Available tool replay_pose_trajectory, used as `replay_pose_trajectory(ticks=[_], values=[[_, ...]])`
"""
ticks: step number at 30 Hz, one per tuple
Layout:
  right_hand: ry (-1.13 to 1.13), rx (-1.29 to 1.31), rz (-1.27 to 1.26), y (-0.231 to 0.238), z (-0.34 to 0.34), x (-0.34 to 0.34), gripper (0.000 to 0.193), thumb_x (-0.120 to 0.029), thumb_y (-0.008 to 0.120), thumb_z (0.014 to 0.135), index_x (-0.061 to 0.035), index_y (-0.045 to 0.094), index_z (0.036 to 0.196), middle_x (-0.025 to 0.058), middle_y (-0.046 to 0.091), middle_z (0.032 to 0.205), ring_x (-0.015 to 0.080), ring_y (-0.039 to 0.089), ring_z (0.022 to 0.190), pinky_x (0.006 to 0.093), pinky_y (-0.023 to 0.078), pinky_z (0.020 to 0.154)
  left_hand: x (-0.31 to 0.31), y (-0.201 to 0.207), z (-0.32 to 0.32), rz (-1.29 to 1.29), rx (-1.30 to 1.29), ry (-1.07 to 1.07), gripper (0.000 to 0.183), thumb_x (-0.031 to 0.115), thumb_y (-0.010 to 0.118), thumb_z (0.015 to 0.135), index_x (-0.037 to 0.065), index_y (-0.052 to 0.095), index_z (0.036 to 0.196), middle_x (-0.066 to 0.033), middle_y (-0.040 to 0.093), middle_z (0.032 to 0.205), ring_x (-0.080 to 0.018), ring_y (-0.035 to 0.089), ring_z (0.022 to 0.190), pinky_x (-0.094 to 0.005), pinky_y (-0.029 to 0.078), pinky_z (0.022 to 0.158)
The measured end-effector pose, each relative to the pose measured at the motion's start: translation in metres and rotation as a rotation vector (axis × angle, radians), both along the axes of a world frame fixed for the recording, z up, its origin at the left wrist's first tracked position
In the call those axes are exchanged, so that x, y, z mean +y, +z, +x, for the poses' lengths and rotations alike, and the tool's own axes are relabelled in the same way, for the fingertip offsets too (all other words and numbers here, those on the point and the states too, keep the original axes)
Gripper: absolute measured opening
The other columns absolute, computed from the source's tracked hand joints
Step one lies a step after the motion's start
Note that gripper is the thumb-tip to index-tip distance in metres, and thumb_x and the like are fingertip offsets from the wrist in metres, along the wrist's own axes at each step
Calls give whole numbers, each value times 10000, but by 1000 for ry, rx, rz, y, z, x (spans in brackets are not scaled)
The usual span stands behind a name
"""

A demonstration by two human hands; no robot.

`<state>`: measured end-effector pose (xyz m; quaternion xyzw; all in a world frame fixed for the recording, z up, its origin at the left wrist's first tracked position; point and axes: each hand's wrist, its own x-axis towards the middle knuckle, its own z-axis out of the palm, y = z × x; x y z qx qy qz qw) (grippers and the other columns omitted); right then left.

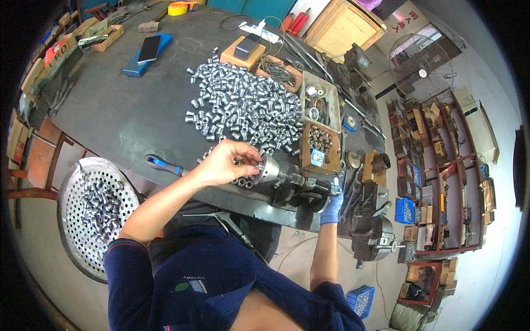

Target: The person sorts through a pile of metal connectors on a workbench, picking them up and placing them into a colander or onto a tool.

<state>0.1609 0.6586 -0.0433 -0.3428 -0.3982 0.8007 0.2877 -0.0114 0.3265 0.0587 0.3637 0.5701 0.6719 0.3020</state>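
Chuck sits by the edge of the dark surface, beside heaped metal bushings. The left hand curls its grip at the chuck's face (whether pinching a part, I cannot tell); the gloved right hand, grip unclear, is by the spindle unit.

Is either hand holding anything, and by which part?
The left hand is at the front of the metal chuck, gloved right hand at the machine's far end; whether either grips anything cannot be told.
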Motion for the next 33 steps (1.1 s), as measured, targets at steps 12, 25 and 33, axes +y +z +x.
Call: replay_pose_trajectory(ticks=[12, 25, 33], values=[[18, 287, 227, 95, -23, 3, 244, -273, 530, 885, -56, 556, 779, 13, 522, 578, 69, 461, 437, 185, 309, 334, 1, 2, -2, -51, -154, 4, 182, 15, 613, 800, -85, 577, 947, -112, 622, 753, -148, 611, 626, -248, 492, 587], [133, 293, -176, 27, 63, -26, 291, -331, 491, 889, -52, 564, 854, 53, 573, 646, 92, 454, 426, 200, 335, 317, -4, -1, -5, 37, -268, -27, 180, 72, 621, 806, -66, 575, 910, -115, 614, 735, -178, 614, 605, -264, 497, 581], [38, -40, 333, 42, -25, 21, 230, -290, 588, 850, -86, 549, 751, 2, 557, 608, 73, 479, 467, 184, 377, 395, -14, 10, -6, 23, -258, -5, 193, 86, 621, 804, -66, 575, 914, -119, 616, 739, -189, 616, 606, -272, 497, 590]])
